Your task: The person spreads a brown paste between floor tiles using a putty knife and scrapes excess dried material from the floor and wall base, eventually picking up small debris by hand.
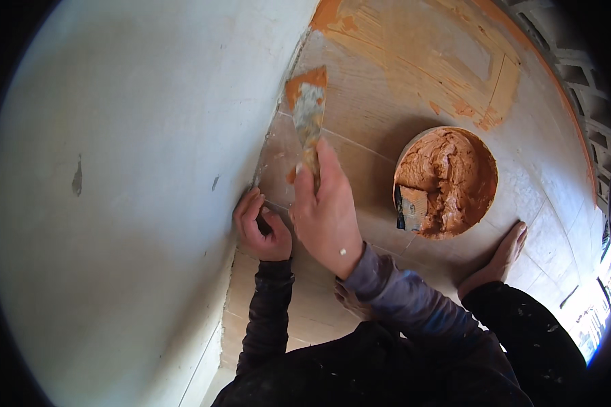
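My right hand [327, 217] grips the handle of a putty knife [309, 102], whose blade carries orange paste and points up along the wall's foot. My left hand [265, 234], fingers curled, rests lower and farther left where the white wall [122, 176] meets the tiled floor [360, 146]; whether it holds anything is hidden. Right of my right hand stands a round bucket [455, 163] of thick orange paste, with a second smeared flat tool [411, 207] lying inside at its lower left.
A patch of orange-yellow coating [421, 41] covers floor tiles at the top. A bare foot [495, 261] in a dark trouser leg is planted right of my arms, below the bucket. Pale perforated blocks [563, 81] line the far right edge, near a bright opening.
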Demonstrator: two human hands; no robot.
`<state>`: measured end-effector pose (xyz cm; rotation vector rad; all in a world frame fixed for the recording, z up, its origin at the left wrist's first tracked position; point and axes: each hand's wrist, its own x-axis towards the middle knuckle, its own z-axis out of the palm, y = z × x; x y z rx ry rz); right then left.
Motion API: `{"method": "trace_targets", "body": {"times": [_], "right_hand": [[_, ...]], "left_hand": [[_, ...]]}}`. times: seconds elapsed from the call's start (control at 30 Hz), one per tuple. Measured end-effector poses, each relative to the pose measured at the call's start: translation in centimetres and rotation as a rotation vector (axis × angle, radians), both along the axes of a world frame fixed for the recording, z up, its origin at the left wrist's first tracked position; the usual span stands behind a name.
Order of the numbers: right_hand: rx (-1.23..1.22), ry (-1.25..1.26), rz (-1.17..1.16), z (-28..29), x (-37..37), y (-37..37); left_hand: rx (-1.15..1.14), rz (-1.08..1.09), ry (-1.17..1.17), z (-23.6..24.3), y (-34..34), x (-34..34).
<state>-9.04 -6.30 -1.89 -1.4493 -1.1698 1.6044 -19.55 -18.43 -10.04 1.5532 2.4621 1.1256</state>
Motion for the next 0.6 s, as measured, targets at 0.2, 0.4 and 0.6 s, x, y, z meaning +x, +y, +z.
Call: {"method": "trace_targets", "body": {"times": [0.2, 0.4, 0.6], "right_hand": [[-0.178, 0.140, 0.013, 1.0, 1.6, 2.1], [-0.098, 0.058, 0.055, 0.5, -1.3, 0.1], [-0.659, 0.365, 0.293, 6.5, 2.8, -1.9]], "left_hand": [[-0.002, -0.031, 0.004, 1.0, 0.2, 0.1], [-0.068, -0.085, 0.030, 3.2, 0.1, -0.1], [-0.098, -0.211, 0.058, 4.7, 2.5, -1.3]]}}
